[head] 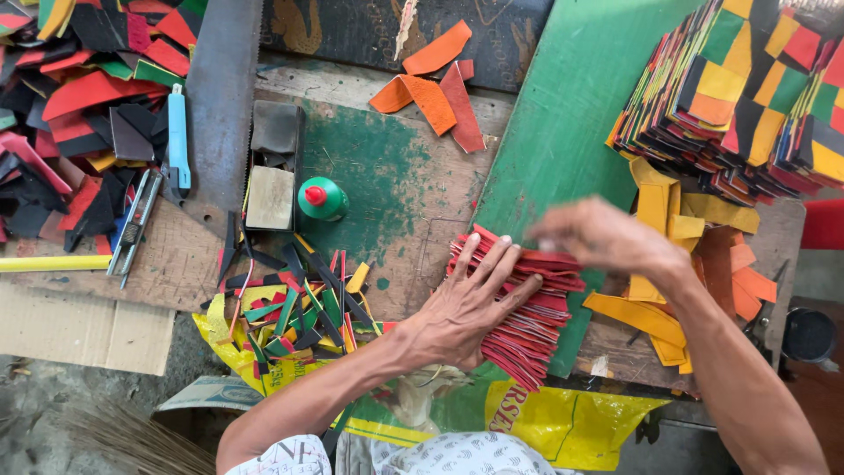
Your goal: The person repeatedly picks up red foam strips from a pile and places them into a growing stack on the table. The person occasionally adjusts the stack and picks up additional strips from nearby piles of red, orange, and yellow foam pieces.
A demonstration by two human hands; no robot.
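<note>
1. The left hand [466, 308] lies flat, fingers spread apart, pressing down on a fanned stack of red strips [527, 325]; nothing is pinched, the palm and fingers only rest on top.
2. The stack of red strips sits on the worktop [396, 185], partly on a green board [571, 105], directly under the left hand and reaching toward the near edge.
3. The right hand [607, 237] is blurred at the far end of the stack; its fingers curl together over the top strips, but whether they clamp one cannot be told.
4. Yellow and orange strips [668, 264] lie just right of the stack.
5. A green bottle with a red cap [322, 199] stands well left.
</note>
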